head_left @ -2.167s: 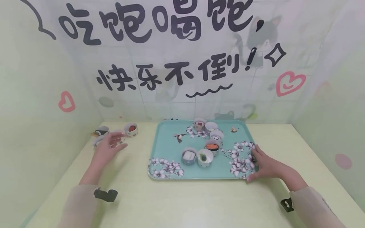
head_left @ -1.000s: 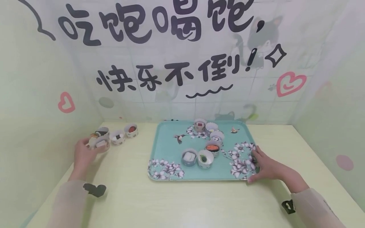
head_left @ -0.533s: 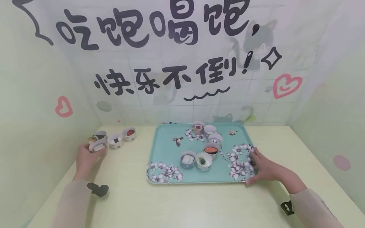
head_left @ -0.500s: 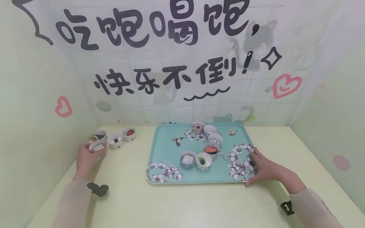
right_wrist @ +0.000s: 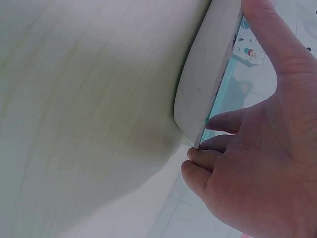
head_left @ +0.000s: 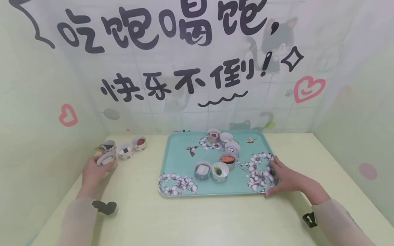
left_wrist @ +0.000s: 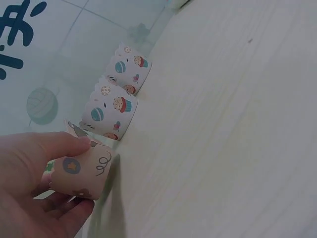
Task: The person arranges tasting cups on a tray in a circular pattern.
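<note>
My left hand (head_left: 93, 171) holds a small paper cup (head_left: 106, 160) with a pale, whitish piece inside, thumb on the near side and fingers round the other. In the left wrist view the cup (left_wrist: 81, 171) is pinkish with a printed star; the hand hides part of its side. Close by stand a cup with a black-and-white piece (head_left: 108, 146), one with a rice-ball-like piece (head_left: 125, 151) and one with a red piece (head_left: 140, 143). My right hand (head_left: 286, 177) grips the near right corner of a turquoise flowered tray (head_left: 178, 153), its thumb at the front edge and fingers along the right side.
Several filled cups stand on the tray, among them one with an orange piece (head_left: 227, 160), one with a green piece (head_left: 220, 171) and one with white pieces (head_left: 202, 170). Printed cloth walls (head_left: 191, 116) enclose the pale table (head_left: 197, 218) at the back and sides.
My left hand has moved left and down from above the cups and now holds the front one, which has barely shifted. The right hand stays at the tray corner.
</note>
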`<state>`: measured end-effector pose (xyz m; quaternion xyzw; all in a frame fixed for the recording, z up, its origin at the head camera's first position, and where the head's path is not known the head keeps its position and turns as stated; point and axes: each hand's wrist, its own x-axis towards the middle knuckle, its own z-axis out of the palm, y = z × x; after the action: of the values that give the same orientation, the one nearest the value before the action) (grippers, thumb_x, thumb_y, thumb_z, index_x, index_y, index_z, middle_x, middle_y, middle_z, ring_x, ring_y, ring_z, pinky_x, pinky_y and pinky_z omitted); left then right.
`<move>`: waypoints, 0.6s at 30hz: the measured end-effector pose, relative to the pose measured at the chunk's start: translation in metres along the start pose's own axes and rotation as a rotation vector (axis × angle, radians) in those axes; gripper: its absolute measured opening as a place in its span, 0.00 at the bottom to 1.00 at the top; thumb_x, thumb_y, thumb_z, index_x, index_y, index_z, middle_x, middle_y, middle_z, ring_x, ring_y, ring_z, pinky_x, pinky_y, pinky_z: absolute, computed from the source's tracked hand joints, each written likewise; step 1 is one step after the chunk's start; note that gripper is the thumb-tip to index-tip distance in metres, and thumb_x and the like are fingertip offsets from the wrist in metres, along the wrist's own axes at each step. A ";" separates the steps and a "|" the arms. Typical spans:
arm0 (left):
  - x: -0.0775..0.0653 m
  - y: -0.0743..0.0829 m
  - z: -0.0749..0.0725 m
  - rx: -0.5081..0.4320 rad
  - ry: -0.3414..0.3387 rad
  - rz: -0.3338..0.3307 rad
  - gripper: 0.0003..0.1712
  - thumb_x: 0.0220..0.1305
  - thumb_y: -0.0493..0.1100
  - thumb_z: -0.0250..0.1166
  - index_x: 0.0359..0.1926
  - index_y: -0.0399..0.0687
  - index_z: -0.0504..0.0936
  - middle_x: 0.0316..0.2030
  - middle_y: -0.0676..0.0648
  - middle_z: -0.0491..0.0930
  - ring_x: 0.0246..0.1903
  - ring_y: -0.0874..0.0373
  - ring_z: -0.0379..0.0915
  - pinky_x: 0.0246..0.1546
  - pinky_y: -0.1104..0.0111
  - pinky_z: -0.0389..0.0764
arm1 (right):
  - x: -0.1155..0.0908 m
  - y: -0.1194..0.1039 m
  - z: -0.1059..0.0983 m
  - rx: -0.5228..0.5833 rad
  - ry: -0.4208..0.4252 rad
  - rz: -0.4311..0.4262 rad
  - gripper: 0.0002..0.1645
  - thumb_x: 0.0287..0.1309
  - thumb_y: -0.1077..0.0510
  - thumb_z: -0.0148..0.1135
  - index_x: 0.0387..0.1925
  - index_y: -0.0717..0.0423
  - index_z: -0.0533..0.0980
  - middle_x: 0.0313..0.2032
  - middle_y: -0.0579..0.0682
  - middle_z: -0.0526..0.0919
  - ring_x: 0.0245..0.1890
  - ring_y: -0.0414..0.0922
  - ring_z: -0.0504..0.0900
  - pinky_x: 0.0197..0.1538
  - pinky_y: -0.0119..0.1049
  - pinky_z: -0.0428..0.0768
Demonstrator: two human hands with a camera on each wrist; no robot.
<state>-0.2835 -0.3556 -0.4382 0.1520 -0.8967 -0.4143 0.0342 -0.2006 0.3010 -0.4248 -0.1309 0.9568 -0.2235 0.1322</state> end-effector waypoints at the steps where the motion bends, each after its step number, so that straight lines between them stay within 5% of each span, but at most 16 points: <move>1: -0.001 0.001 0.000 0.003 -0.011 0.007 0.49 0.66 0.55 0.64 0.72 0.27 0.53 0.67 0.25 0.61 0.62 0.34 0.62 0.60 0.46 0.69 | 0.000 0.000 -0.001 0.005 -0.001 0.003 0.80 0.36 0.37 0.81 0.72 0.79 0.44 0.71 0.83 0.35 0.70 0.80 0.43 0.69 0.72 0.55; 18: -0.016 0.024 0.009 0.073 -0.099 0.158 0.46 0.68 0.55 0.63 0.72 0.30 0.55 0.66 0.25 0.64 0.61 0.33 0.64 0.57 0.47 0.71 | 0.000 0.001 -0.001 0.023 -0.001 -0.003 0.80 0.36 0.40 0.82 0.72 0.79 0.43 0.71 0.83 0.35 0.70 0.80 0.42 0.68 0.73 0.55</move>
<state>-0.2758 -0.3299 -0.4247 0.0615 -0.9210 -0.3842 0.0170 -0.2010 0.3018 -0.4241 -0.1309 0.9539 -0.2347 0.1336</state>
